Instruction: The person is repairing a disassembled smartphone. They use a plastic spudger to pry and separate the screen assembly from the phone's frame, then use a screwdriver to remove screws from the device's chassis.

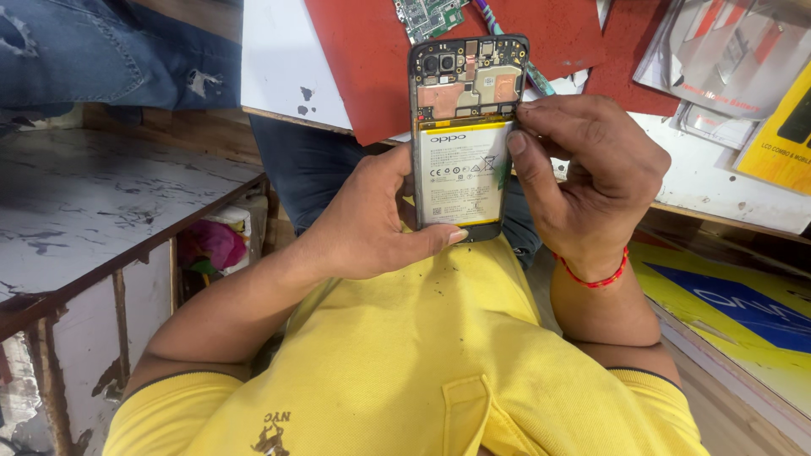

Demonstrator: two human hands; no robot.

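Observation:
A smartphone (467,84) with its back cover off is held upright in front of my chest, showing the circuit board, camera modules and a white battery (460,173) with a yellow edge. My left hand (372,219) cups the phone from the left and below, thumb pressed along its bottom edge. My right hand (583,177) grips the right side, fingertips touching the battery's upper right corner.
A red mat (363,67) lies on the white workbench (279,59) ahead, with a green circuit board (427,15) on it. Packages and yellow boxes (777,135) sit at right. A worn white shelf (93,194) stands at left. A person in jeans (101,46) is at the upper left.

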